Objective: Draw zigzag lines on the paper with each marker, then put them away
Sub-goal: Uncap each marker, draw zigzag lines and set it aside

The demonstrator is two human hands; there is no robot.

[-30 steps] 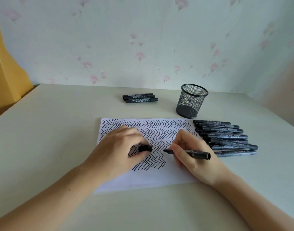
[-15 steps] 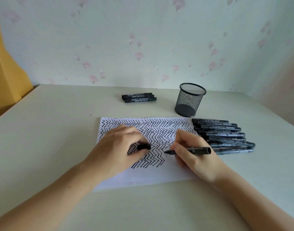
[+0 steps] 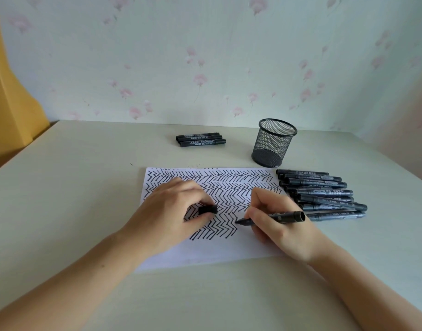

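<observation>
A white paper (image 3: 231,249) covered with black zigzag lines lies in the middle of the table. My right hand (image 3: 280,229) grips an uncapped black marker (image 3: 274,217), its tip touching the paper at the right end of the lowest zigzag rows. My left hand (image 3: 168,215) rests on the paper and pinches the marker's black cap (image 3: 207,209) between thumb and fingers. A pile of several black markers (image 3: 322,194) lies just right of the paper. Three more markers (image 3: 200,140) lie side by side at the back.
A black mesh pen cup (image 3: 273,143) stands upright behind the paper's right corner, nothing seen inside. The pale table (image 3: 61,199) meets a flowered wall at the back. A yellow curtain (image 3: 11,91) hangs at the far left.
My right hand has shifted the marker tip slightly up and left along the lowest zigzag rows. My left hand still holds the cap in the same spot.
</observation>
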